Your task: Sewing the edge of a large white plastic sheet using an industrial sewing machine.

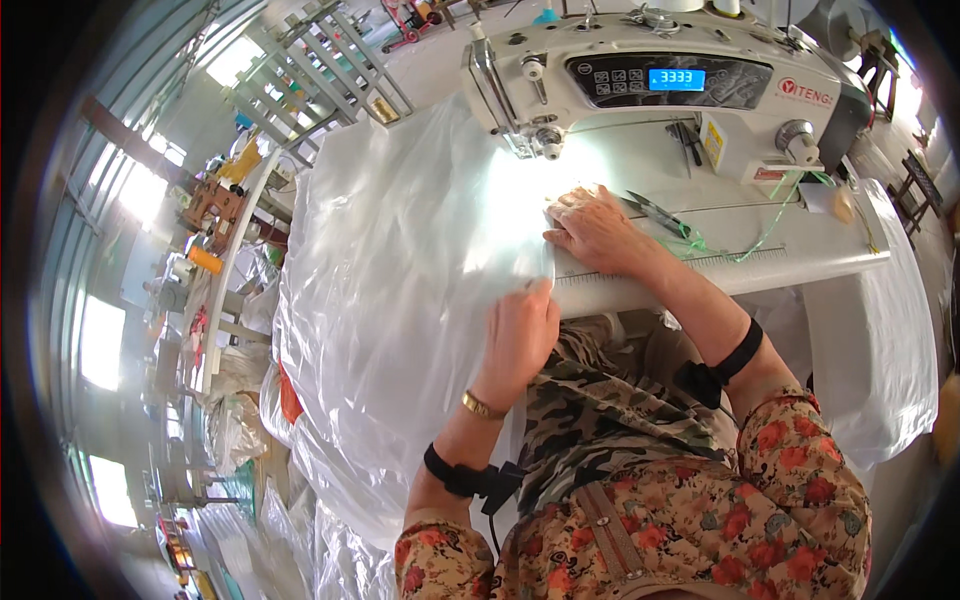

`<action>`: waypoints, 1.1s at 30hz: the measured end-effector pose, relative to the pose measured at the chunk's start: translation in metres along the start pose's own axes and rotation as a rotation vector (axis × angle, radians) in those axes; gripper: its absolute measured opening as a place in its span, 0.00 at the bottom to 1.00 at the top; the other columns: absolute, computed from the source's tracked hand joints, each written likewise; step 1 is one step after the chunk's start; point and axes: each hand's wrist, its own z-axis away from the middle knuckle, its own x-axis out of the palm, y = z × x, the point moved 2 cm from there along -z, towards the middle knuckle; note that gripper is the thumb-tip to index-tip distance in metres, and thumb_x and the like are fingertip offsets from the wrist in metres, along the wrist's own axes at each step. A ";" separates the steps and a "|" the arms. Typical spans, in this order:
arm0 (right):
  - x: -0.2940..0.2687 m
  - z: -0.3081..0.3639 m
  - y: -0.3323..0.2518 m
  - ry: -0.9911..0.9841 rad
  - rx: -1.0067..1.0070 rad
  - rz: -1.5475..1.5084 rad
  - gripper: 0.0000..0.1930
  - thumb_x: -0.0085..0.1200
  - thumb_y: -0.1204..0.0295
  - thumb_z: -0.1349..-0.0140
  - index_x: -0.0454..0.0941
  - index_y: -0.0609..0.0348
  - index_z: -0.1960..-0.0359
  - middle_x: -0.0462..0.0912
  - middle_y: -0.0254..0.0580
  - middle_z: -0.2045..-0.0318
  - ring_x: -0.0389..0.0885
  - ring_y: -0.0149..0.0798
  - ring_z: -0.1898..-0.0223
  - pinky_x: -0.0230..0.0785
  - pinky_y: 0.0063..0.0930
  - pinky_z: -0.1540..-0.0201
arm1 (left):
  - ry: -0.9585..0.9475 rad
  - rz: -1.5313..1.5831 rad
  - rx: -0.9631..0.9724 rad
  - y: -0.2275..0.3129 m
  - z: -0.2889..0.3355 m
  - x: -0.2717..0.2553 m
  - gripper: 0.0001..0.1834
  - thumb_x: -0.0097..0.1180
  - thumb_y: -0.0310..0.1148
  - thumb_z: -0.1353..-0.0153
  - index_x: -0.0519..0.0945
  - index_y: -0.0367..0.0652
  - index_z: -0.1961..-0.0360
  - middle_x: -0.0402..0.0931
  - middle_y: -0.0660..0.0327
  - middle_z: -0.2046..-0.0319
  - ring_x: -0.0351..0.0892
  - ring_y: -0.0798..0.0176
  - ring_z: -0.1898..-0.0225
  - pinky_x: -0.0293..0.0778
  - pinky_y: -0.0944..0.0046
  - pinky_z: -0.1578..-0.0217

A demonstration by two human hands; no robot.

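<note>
A big sheet of clear, whitish plastic film (pixel 400 280) lies over the sewing table and spills off its left side. My left hand (pixel 520 335) presses flat on the film's near edge, fingers together. My right hand (pixel 595 228) lies on the film's right edge, on the white table just in front of the needle (pixel 548 150). A white industrial sewing machine (pixel 660 85) with a lit blue display stands behind the hands. Neither hand encloses a tool.
Small snips (pixel 655 212) and green thread (pixel 770 230) lie on the table (pixel 800 265) right of my right hand. More plastic film (pixel 880 340) hangs at the right. A second work table with clutter (pixel 215 250) and metal racks (pixel 320 60) stand at the left.
</note>
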 end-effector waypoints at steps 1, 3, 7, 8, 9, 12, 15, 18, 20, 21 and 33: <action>0.003 0.000 0.002 -0.002 -0.010 -0.003 0.16 0.45 0.59 0.34 0.75 0.59 0.56 0.78 0.46 0.56 0.72 0.47 0.47 0.57 0.49 0.43 | -0.006 0.005 -0.009 -0.001 -0.011 0.000 0.03 0.49 0.24 0.45 0.73 0.35 0.73 0.74 0.45 0.77 0.76 0.39 0.73 0.70 0.46 0.71; 0.010 0.002 0.010 0.101 -0.028 -0.003 0.15 0.44 0.62 0.34 0.75 0.60 0.56 0.78 0.47 0.57 0.72 0.47 0.48 0.57 0.48 0.43 | -0.013 0.008 -0.019 -0.004 -0.032 0.004 0.03 0.50 0.24 0.47 0.74 0.34 0.74 0.74 0.44 0.77 0.75 0.39 0.73 0.70 0.47 0.70; 0.011 -0.001 0.009 0.054 0.010 -0.042 0.13 0.44 0.68 0.37 0.75 0.61 0.56 0.78 0.50 0.53 0.71 0.50 0.44 0.54 0.58 0.39 | -0.009 -0.071 -0.025 -0.018 -0.065 0.018 0.05 0.50 0.24 0.47 0.77 0.34 0.75 0.76 0.44 0.78 0.77 0.41 0.71 0.72 0.49 0.68; 0.009 -0.001 0.008 0.009 0.025 -0.049 0.13 0.42 0.69 0.37 0.75 0.61 0.55 0.77 0.50 0.52 0.71 0.50 0.44 0.54 0.58 0.39 | 0.003 -0.093 -0.011 -0.024 -0.071 0.021 0.05 0.51 0.24 0.47 0.78 0.34 0.74 0.77 0.44 0.77 0.78 0.41 0.71 0.73 0.50 0.68; 0.007 -0.001 0.008 -0.035 0.046 -0.054 0.14 0.41 0.71 0.38 0.74 0.60 0.54 0.77 0.50 0.52 0.71 0.50 0.43 0.53 0.59 0.38 | 0.002 -0.097 -0.016 -0.025 -0.077 0.024 0.05 0.51 0.24 0.47 0.78 0.34 0.74 0.77 0.44 0.77 0.78 0.41 0.71 0.73 0.50 0.68; 0.005 0.000 0.005 -0.017 0.039 -0.060 0.14 0.41 0.71 0.38 0.75 0.60 0.54 0.77 0.50 0.51 0.71 0.50 0.43 0.53 0.58 0.37 | 0.059 0.038 -0.114 -0.032 -0.088 0.023 0.09 0.55 0.29 0.43 0.82 0.35 0.64 0.79 0.45 0.75 0.80 0.45 0.71 0.74 0.53 0.67; 0.011 0.003 0.009 0.136 0.033 -0.034 0.14 0.41 0.71 0.39 0.76 0.60 0.56 0.77 0.51 0.52 0.73 0.50 0.46 0.55 0.58 0.39 | -0.051 0.227 -0.175 -0.038 -0.078 0.013 0.15 0.56 0.34 0.40 0.80 0.36 0.56 0.81 0.48 0.69 0.81 0.49 0.67 0.74 0.54 0.65; 0.023 0.004 0.022 0.181 -0.037 0.113 0.18 0.45 0.69 0.39 0.74 0.59 0.47 0.78 0.50 0.54 0.74 0.49 0.48 0.62 0.51 0.46 | 0.103 0.073 -0.080 -0.047 -0.052 -0.015 0.22 0.54 0.41 0.38 0.76 0.39 0.48 0.81 0.51 0.60 0.79 0.51 0.59 0.73 0.54 0.56; 0.009 0.002 0.017 0.084 -0.014 0.089 0.18 0.45 0.69 0.38 0.73 0.59 0.47 0.78 0.51 0.54 0.73 0.49 0.47 0.62 0.50 0.45 | 0.223 -0.086 -0.057 -0.067 -0.029 -0.030 0.23 0.52 0.43 0.36 0.74 0.39 0.45 0.80 0.53 0.56 0.78 0.52 0.54 0.71 0.55 0.52; 0.005 0.001 0.011 0.008 0.003 0.075 0.18 0.44 0.70 0.37 0.73 0.59 0.46 0.77 0.51 0.53 0.73 0.49 0.46 0.61 0.50 0.44 | 0.122 -0.215 -0.189 -0.086 -0.022 -0.034 0.24 0.50 0.43 0.35 0.74 0.40 0.43 0.78 0.53 0.51 0.75 0.52 0.49 0.69 0.56 0.47; 0.116 0.116 -0.075 0.132 0.313 -1.103 0.10 0.49 0.76 0.37 0.79 0.63 0.57 0.84 0.45 0.64 0.83 0.38 0.67 0.76 0.31 0.61 | 0.065 -0.253 -0.212 -0.153 0.002 -0.023 0.29 0.44 0.51 0.32 0.68 0.43 0.37 0.63 0.60 0.34 0.55 0.58 0.31 0.49 0.53 0.31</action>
